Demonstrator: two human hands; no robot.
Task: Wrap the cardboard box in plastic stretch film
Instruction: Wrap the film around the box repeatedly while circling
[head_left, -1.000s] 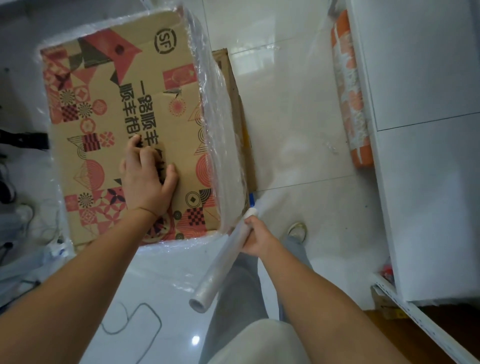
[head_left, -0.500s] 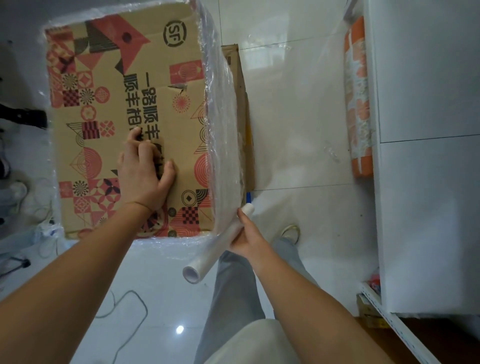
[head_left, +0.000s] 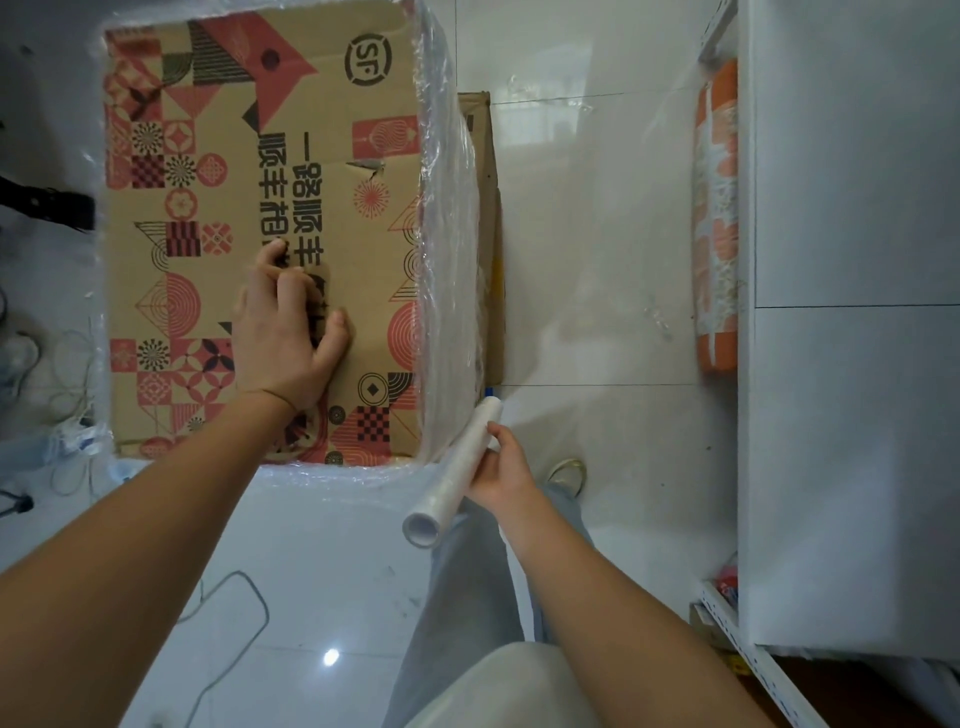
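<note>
Bright, even indoor light falls from above; shadows are soft and faint; a small hard glare spot (head_left: 331, 657) sits on the glossy floor tiles (head_left: 597, 249) near the bottom, and broad pale reflections wash the tiles further off; the stretch film (head_left: 452, 234) catches scattered white glints along the box's right side; the wide lens bows straight lines near the edges; the near forearms look oversized and slightly soft; the left margin is dimmer.
</note>
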